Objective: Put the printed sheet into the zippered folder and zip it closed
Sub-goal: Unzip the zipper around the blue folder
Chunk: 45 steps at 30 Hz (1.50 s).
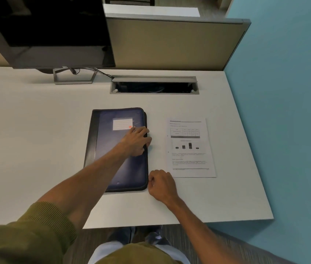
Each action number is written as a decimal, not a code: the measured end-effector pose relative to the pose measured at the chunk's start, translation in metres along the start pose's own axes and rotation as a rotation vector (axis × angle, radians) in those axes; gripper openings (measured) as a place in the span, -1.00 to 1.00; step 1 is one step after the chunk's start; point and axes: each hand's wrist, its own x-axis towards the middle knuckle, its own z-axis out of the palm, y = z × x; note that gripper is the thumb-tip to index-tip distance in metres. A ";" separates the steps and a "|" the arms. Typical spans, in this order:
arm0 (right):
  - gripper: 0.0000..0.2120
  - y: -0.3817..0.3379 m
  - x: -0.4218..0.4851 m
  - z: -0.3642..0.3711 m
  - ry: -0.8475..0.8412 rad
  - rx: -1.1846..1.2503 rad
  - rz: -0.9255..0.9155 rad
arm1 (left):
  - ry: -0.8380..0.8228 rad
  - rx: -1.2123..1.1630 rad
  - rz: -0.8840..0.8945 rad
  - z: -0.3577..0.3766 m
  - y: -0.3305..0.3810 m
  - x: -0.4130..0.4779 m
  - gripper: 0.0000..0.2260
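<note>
On the white desk (36, 130), near its middle, a dark blue zippered folder (112, 149) lies flat with cover down, long side running away from the person. White label (122, 124) with an orange spot sits on the upper part of the cover. Printed sheet (189, 147) lies flat on the desk to the right of the folder, apart from it, not touching; it shows a table, a bar chart and text blocks. Left hand (134, 141) rests on the folder's cover at the right edge, just below the label, fingers bent over that edge and gripping it. Right hand (162, 184) sits at the folder's lower right corner, fingers curled tight together against the zip edge; whether it pinches a zip pull is too small to tell. Olive sleeve (36, 235) is pushed up on the left arm. Dark monitor (46, 31) stands at the back left, with an open cable hatch (153, 85) behind the folder and a beige partition (170, 42) beyond.
</note>
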 end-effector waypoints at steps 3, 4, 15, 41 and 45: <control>-0.89 -0.005 -0.020 0.011 0.030 0.113 0.110 | -0.019 -0.069 -0.077 0.004 0.009 -0.006 -0.59; -0.89 -0.009 -0.026 0.015 0.056 0.158 0.153 | -0.018 -0.084 -0.091 0.005 0.012 -0.007 -0.59; -0.82 -0.045 -0.056 0.039 0.155 0.269 0.284 | 0.106 -0.408 -0.287 0.037 0.026 -0.054 -0.48; -0.73 -0.054 -0.028 0.012 0.053 0.594 0.551 | 0.469 -1.040 -1.161 0.131 0.187 -0.145 -0.62; -0.72 -0.053 -0.027 0.013 0.045 0.570 0.539 | 0.468 -1.032 -1.151 0.133 0.184 -0.140 -0.70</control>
